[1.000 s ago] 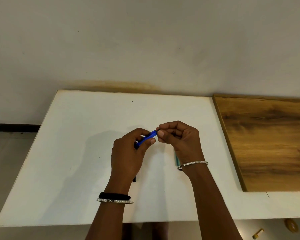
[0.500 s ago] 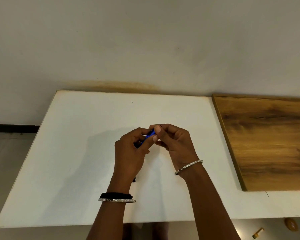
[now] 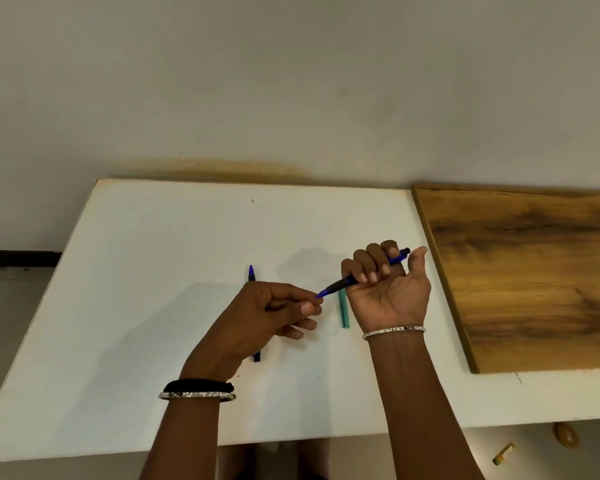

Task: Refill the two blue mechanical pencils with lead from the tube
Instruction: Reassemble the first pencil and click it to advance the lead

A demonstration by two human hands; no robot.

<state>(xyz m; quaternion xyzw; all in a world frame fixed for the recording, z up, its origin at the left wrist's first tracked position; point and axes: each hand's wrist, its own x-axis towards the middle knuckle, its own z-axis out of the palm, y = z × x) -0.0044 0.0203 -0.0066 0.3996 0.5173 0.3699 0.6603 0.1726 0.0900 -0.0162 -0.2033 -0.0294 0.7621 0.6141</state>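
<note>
At frame centre, the right hand (image 3: 385, 289) grips one pencil (image 3: 361, 274); left hand (image 3: 271, 315) fingers (image 3: 305, 308) pinch at its tip, apparently feeding lead; the next move needs careful alignment.

One blue pencil (image 3: 362, 273) held tilted; another (image 3: 251, 273) and teal tube (image 3: 343, 311) lie flat.

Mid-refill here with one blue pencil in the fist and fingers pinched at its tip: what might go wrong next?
1. The left hand pinches at the tip of the blue mechanical pencil with black grip held in the right hand; any lead there is too thin to see and might snap or drop.
2. The left hand covers the second blue pencil lying on the white table and could nudge it.
3. The teal lead tube lies beside the right wrist and may roll.
</note>
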